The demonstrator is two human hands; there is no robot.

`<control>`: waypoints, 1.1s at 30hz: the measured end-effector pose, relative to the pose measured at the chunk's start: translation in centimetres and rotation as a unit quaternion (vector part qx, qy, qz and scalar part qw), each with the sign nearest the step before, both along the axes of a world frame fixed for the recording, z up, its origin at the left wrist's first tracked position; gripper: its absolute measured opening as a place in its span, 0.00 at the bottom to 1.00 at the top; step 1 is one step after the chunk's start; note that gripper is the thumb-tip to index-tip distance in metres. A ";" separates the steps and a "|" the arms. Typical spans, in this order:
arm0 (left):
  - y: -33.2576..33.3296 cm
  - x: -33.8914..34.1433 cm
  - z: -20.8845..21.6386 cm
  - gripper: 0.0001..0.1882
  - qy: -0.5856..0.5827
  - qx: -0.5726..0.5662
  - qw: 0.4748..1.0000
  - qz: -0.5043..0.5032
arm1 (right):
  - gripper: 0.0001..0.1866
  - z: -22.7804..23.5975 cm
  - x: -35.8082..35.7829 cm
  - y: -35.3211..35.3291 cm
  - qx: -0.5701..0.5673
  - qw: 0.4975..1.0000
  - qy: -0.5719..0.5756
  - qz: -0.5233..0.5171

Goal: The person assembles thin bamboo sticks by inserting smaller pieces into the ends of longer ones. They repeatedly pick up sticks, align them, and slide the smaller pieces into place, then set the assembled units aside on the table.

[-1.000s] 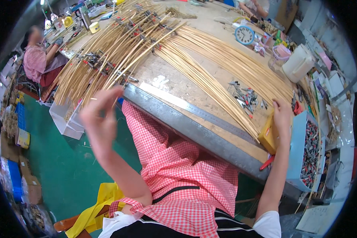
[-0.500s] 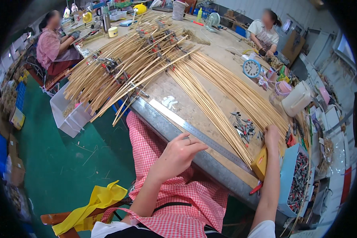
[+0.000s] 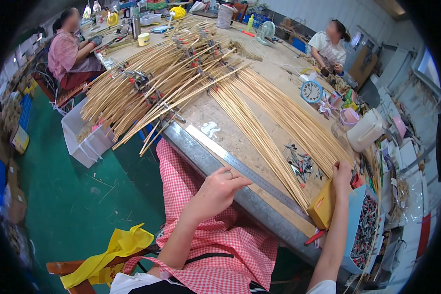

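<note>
My left hand [image 3: 216, 192] hovers over my lap beside the table's metal edge, fingers loosely bent and partly apart, with nothing visible in it. Farther right, my right hand [image 3: 342, 175] is closed at the near ends of a spread of thin bamboo strips [image 3: 289, 117]; what its fingers grip is hidden. Right beside that wrist stands a yellow box [image 3: 322, 206]. A narrower bundle of strips [image 3: 259, 137] runs diagonally to the left of the spread. Along the table edge lies a steel ruler [image 3: 245, 169], and small red-tipped clips [image 3: 299, 161] are heaped between the bundles.
A large clamped pile of strips [image 3: 147, 93] covers the table's left. A light-blue bin of clips [image 3: 362, 230] stands right of my forearm. A red-handled tool [image 3: 314, 237] lies near the edge. A blue clock [image 3: 311, 91] and white jug [image 3: 366, 130] stand farther off. Two people work across the table.
My right hand has shifted slightly right and toward me at the strip ends. My left hand has moved slightly left. The view has tilted a little.
</note>
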State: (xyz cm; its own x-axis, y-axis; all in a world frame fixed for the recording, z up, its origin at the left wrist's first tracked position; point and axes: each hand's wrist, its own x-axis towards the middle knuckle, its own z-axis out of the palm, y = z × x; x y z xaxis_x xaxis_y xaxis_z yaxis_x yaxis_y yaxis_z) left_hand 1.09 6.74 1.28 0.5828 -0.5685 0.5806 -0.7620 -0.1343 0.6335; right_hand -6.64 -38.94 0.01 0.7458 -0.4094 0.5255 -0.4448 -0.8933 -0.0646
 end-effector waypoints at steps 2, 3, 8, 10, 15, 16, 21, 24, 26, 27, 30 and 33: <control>-0.3 0.0 -0.4 0.18 -0.010 -0.001 1.000 -0.012 | 0.05 0.5 -0.4 0.4 0.013 1.000 0.002 0.001; -0.4 0.0 -0.6 0.18 -0.015 -0.001 1.000 -0.017 | 0.05 0.9 -0.6 0.6 0.019 1.000 -0.001 0.006; -0.8 -0.1 -0.9 0.18 -0.028 -0.003 0.999 -0.030 | 0.04 2.1 -1.8 0.9 0.005 0.998 -0.062 -0.004; -0.9 -0.1 -1.0 0.18 -0.022 -0.002 0.999 -0.033 | 0.04 3.9 -3.1 2.7 -0.020 0.995 -0.101 -0.005; -0.9 -0.5 -0.7 0.19 0.013 0.001 1.000 -0.027 | 0.08 7.6 -6.8 10.3 -0.025 0.987 -0.160 0.008; -1.0 -0.6 -0.8 0.19 0.035 -0.011 0.999 -0.029 | 0.08 7.8 -7.6 12.0 -0.004 0.986 -0.167 0.016; -1.8 -0.9 -0.5 0.17 0.106 -0.104 0.988 -0.047 | 0.06 5.5 -10.6 19.8 0.352 0.913 -0.199 0.053; -2.0 -1.5 0.0 0.17 0.264 -0.230 0.932 -0.094 | 0.05 3.9 -10.6 24.8 0.549 0.799 -0.187 0.156; -2.0 -1.3 -0.5 0.19 0.322 -0.299 0.891 -0.115 | 0.05 2.6 -10.5 27.1 0.626 0.751 -0.146 0.151; -2.0 -1.3 -0.7 0.20 0.349 -0.333 0.867 -0.122 | 0.06 1.5 -10.2 27.8 0.661 0.719 -0.144 0.161; -0.9 -0.7 -0.9 0.12 0.396 -0.324 0.856 -0.069 | 0.06 0.1 -9.7 28.8 0.679 0.699 -0.081 0.207; -0.5 -0.6 -0.8 0.07 0.399 -0.327 0.856 -0.041 | 0.05 -0.6 -9.5 29.3 0.704 0.671 -0.055 0.226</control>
State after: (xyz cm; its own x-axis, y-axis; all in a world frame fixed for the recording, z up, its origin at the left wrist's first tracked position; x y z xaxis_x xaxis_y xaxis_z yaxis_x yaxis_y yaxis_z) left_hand 0.53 6.22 0.49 0.9159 -0.3325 0.2249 -0.0408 0.4803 0.8761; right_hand -16.16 -9.67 -0.60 0.9493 -0.3029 -0.0840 -0.0735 0.0459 -0.9962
